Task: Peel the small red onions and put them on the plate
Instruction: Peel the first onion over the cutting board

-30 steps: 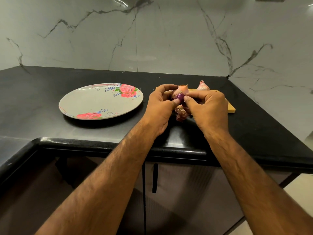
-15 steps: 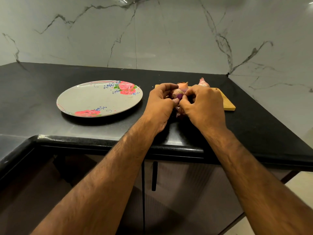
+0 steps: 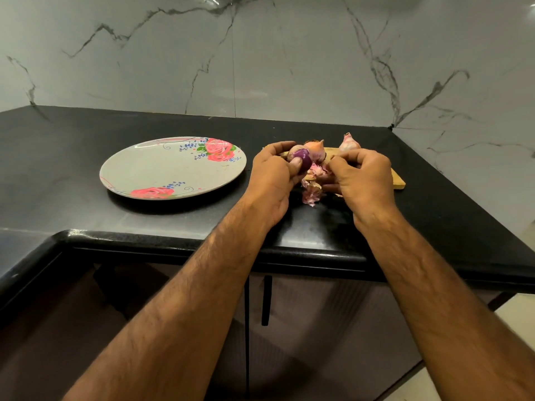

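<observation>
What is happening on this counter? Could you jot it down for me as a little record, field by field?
Left hand: grips a peeled purple onion
Right hand: pinches loose skin beside that onion
Peel scraps: on the black counter, below the hands
Waiting: first unpeeled onion and second unpeeled onion, by the wooden board
Plate: left of the hands, no onion on it yet
</observation>
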